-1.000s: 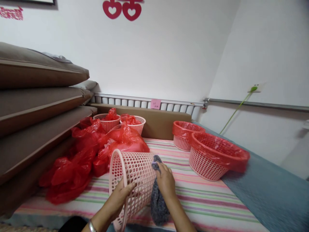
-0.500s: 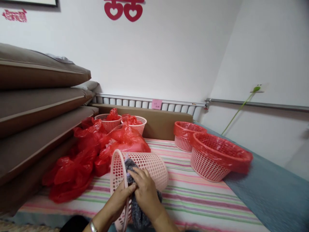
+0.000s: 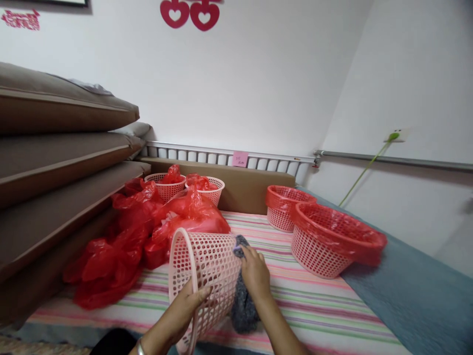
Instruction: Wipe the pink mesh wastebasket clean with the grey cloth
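A pale pink perforated plastic basket [image 3: 216, 256] lies on its side on the striped sheet [image 3: 295, 305], its mouth facing left. My left hand [image 3: 185, 305] grips the rim, thumb on the outer wall and fingers inside. In my right hand [image 3: 254, 271] is a dark grey fuzzy cloth [image 3: 244, 305], pressed against the basket near its base. The cloth's lower part hangs down beside the basket. Just behind the basket sits a filled red plastic bag [image 3: 195, 214].
More red plastic bags [image 3: 107, 266] lie to the left, beside stacked brown cushions [image 3: 66, 153]. Two pink baskets [image 3: 212, 197] holding red bags stand at the back. On the right are a small basket [image 3: 283, 219] and a larger basket [image 3: 318, 254], both lined with red bags.
My right hand has moved the grey cloth rightward along the basket's outside, from near the rim to near the base. My left hand stays on the rim.
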Available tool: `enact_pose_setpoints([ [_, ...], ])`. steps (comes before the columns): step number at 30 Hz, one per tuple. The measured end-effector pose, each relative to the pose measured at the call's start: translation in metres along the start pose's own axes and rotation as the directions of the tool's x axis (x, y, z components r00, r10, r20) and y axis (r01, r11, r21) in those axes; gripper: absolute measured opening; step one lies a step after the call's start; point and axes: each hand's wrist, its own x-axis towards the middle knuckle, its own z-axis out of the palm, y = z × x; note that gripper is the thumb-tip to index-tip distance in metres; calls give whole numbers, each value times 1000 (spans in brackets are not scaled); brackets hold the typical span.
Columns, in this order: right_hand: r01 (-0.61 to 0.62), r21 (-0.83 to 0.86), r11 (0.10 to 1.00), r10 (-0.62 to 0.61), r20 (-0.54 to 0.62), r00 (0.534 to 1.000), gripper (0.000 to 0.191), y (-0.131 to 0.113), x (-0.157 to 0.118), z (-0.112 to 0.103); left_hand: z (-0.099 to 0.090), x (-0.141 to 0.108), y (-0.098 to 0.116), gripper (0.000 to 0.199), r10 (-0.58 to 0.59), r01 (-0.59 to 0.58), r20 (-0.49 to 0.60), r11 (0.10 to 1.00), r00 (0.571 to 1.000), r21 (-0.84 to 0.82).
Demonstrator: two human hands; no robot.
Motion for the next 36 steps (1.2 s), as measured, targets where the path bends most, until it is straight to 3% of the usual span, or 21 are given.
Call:
enact_pose_setpoints([
  [4, -92, -36, 995, 92, -5, 996, 41, 28, 8, 3, 2, -2, 0, 41, 25, -26, 29, 999, 999, 27],
  [8, -100, -30, 995, 100, -3, 995, 42, 31, 8, 3, 0, -3, -2, 42, 19, -20, 54, 1000, 998, 22],
  [13, 3, 28, 1000, -4, 24, 1000, 42, 7, 0, -1, -2, 0, -4, 46, -7, 7, 21, 1000, 1000, 6],
  [18, 177, 170, 969, -185, 33, 982, 46, -39, -18, -11, 4, 4, 3, 47, 18, -18, 25, 1000, 1000, 7],
  [22, 301, 377, 876, -337, 32, 941, 49, -75, -33, -29, 0, 5, 3, 55, 65, -65, -15, 998, 998, 23],
  [26, 368, 514, 775, -476, 92, 874, 58, -88, -38, -44, -8, 5, -2, 48, 79, -78, -50, 997, 996, 18],
  [30, 362, 562, 744, -496, 102, 862, 59, -85, -37, -47, -8, 3, -4, 43, 79, -78, -31, 997, 996, 15],
  [36, 345, 442, 828, -417, 75, 906, 67, -90, -45, -42, -6, 2, -4, 42, 72, -71, -38, 997, 997, 21],
])
